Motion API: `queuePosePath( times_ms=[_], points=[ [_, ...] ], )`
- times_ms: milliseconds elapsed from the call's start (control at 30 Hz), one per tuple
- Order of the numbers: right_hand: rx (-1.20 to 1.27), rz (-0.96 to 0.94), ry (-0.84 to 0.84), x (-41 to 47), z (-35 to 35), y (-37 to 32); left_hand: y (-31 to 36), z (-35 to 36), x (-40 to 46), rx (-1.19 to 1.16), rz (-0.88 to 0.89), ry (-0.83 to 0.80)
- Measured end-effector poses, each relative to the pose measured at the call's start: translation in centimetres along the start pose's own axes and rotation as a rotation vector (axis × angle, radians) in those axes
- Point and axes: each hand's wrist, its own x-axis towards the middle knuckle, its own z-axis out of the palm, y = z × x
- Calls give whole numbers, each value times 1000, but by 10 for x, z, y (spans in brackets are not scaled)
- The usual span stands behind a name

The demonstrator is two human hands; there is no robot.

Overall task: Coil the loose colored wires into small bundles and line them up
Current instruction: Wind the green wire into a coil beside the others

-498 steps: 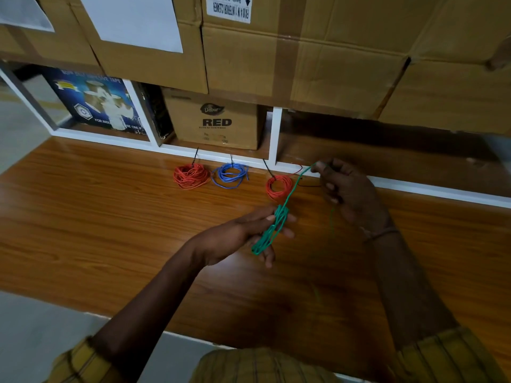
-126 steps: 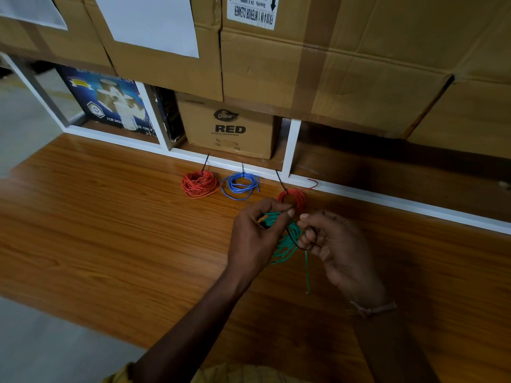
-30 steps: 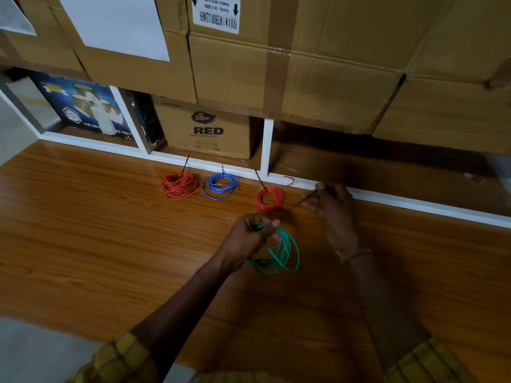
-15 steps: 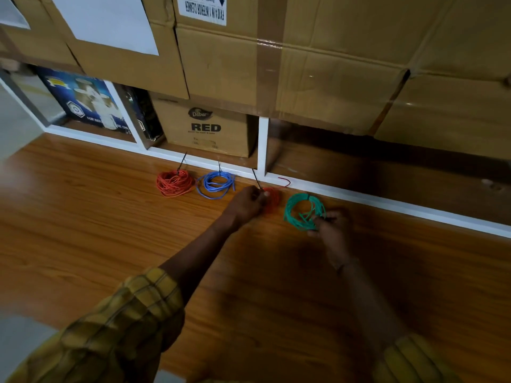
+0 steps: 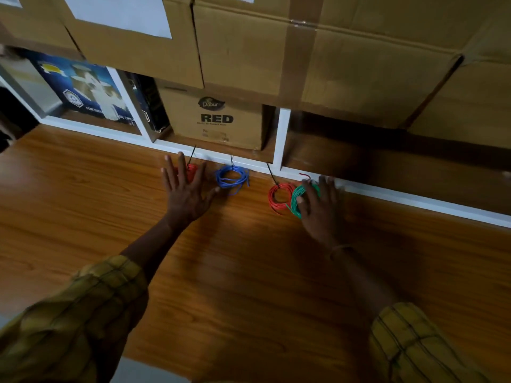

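Note:
Several small wire coils lie in a row on the wooden table (image 5: 249,272), close to the white shelf frame. My left hand (image 5: 185,191) rests flat with fingers spread over the orange coil (image 5: 191,168), which is mostly hidden. A blue coil (image 5: 231,177) lies free to its right. Further right sits a red coil (image 5: 278,197), touching the green coil (image 5: 296,199). My right hand (image 5: 318,207) lies flat on the green coil's right part, fingers apart. Thin dark tie ends stick up from the coils.
A white shelf frame (image 5: 387,193) runs along the table's far edge. A carton marked RED (image 5: 215,120) and a blue printed box (image 5: 83,91) stand in its bays. Large cardboard cartons (image 5: 276,48) overhang above.
The green coil was tied off and set down to the right of the red coil. My left hand moved left from the red coil to the orange one; both hands now lie flat.

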Motion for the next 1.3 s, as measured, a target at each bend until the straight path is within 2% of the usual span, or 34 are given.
queuePosePath(
  times_ms=[67, 167, 267, 400, 533, 633, 700, 767, 833, 900, 1100, 1300],
  points=[
    [-59, -19, -96, 0, 18, -5, -25, 9, 11, -8, 14, -118],
    [-117, 64, -135, 5, 33, -13, -49, 22, 16, -81, 55, -299],
    [-135, 179, -207, 13, 44, -20, -53, 24, 16, -124, 130, -327],
    [-166, 223, -261, 15, 46, -18, -60, 38, 25, -117, 270, -354],
    [-147, 334, -276, 16, 36, -12, -46, 29, 26, -147, 215, -343],
    [-75, 273, -125, 17, 16, -25, -37, 19, 26, -117, 255, -229],
    [81, 303, -11, 15, 12, -46, -33, 19, 29, -136, 260, -263],
    [191, 331, -90, 6, 19, -68, -26, 22, 31, -86, 282, -354],
    [130, 333, -292, -3, 38, -77, -21, 27, 34, 5, 318, -424],
    [92, 321, -387, -6, 50, -80, -20, 27, 37, 41, 330, -450],
    [-2, 92, -392, 3, 60, -113, -31, 23, 29, 60, 366, -465],
    [113, 111, -308, 0, 48, -112, -31, -2, 28, -20, 335, -559]
  ],
)
